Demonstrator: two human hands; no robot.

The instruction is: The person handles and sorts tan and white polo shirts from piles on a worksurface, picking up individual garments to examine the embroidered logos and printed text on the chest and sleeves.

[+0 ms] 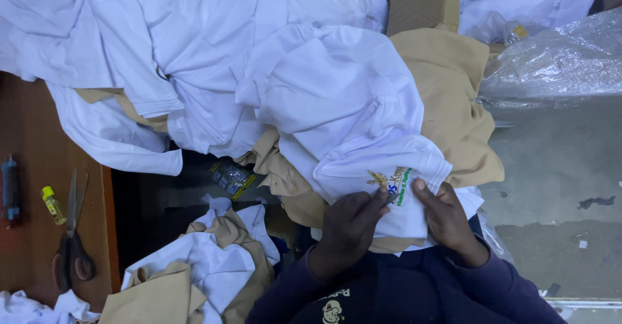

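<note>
A white shirt (350, 116) with a small embroidered emblem lies over my lap, on top of tan fabric (453, 104). My left hand (350, 227) rests on the shirt's lower edge, its fingers pressing beside the emblem. My right hand (444, 217) pinches the same edge just to the right of the emblem. Both hands hold the shirt. My dark blue sleeves show below.
A heap of white shirts (194, 45) covers the upper left. Scissors (72, 240), a small yellow bottle (53, 205) and a blue tool (10, 188) lie on the wooden table (32, 129). White and tan garments (207, 266) sit below; clear plastic bags (557, 58) and concrete floor (557, 168) lie right.
</note>
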